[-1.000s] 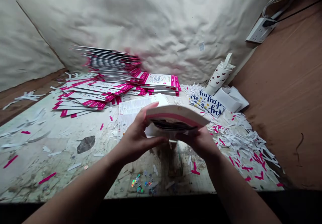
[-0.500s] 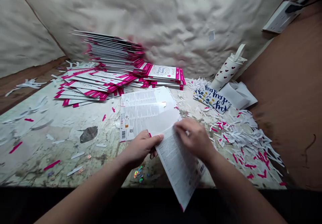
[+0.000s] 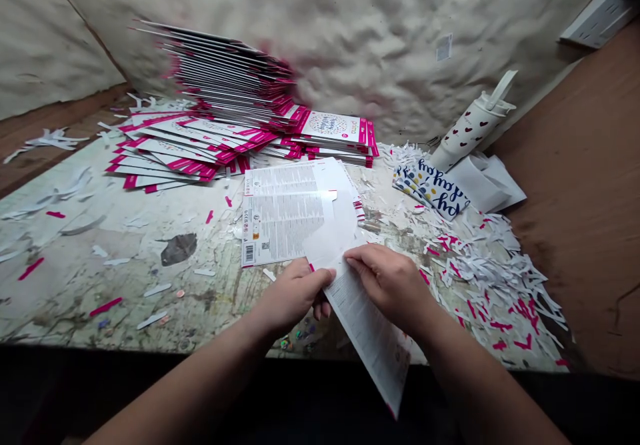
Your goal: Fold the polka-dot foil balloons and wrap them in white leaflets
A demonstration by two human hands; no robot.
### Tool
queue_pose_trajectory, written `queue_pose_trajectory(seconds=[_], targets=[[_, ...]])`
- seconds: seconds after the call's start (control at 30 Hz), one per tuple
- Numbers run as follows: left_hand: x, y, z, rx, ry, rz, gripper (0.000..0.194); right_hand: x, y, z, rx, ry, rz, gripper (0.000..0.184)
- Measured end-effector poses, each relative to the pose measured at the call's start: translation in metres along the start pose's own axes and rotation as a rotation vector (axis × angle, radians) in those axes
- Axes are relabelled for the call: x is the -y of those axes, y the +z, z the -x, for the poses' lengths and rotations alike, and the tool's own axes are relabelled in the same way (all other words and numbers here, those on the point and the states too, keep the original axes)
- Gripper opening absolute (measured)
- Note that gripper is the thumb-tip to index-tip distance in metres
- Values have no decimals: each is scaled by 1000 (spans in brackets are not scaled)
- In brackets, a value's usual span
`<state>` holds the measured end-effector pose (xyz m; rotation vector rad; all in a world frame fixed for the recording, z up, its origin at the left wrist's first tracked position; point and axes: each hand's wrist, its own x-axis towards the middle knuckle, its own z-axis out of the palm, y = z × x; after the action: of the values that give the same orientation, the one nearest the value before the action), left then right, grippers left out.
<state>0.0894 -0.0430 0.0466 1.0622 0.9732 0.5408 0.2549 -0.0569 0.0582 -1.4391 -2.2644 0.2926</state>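
My left hand [image 3: 305,291] is closed on the edge of a flat printed paper packet [image 3: 367,328], thumb on top and fingers underneath. The packet is white with fine grey print and pink corners, and tilts down past the table's front edge. Its plain white flap [image 3: 333,235] points away from me. My right hand [image 3: 387,281] is closed in a pinch at the fold below the flap; what lies between its fingertips is partly hidden. Just beyond, several similar packets [image 3: 280,215] lie in a pile, print and a barcode facing up.
A tall leaning stack of pink-edged packets [image 3: 235,78] stands at the back left, with fanned packets [image 3: 170,145] below. White and pink paper strips [image 3: 505,278] heap at the right, near a heart-patterned tumbler [image 3: 470,128] and a folded printed sheet [image 3: 433,188]. A power strip [image 3: 595,15] hangs upper right.
The view has shifted slightly. My right fingers have drawn together at the packet's fold, closer to my left thumb. Both hands stay on the packet.
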Motion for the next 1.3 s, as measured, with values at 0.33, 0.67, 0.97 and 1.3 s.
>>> queue_pose_trajectory(seconds=[0.33, 0.67, 0.97, 1.3], targets=[[-5, 8, 4, 33, 13, -19, 29, 34, -3, 2, 58, -201, 503, 14], [-6, 0, 3, -7, -39, -7, 33, -54, -27, -4, -144, 421, 555, 17], [-14, 11, 0, 10, 43, -89, 37, 18, -3, 4, -79, -94, 285, 20], [-9, 1, 1, -15, 0, -32, 32, -48, -34, -4, -86, 500, 590, 18]])
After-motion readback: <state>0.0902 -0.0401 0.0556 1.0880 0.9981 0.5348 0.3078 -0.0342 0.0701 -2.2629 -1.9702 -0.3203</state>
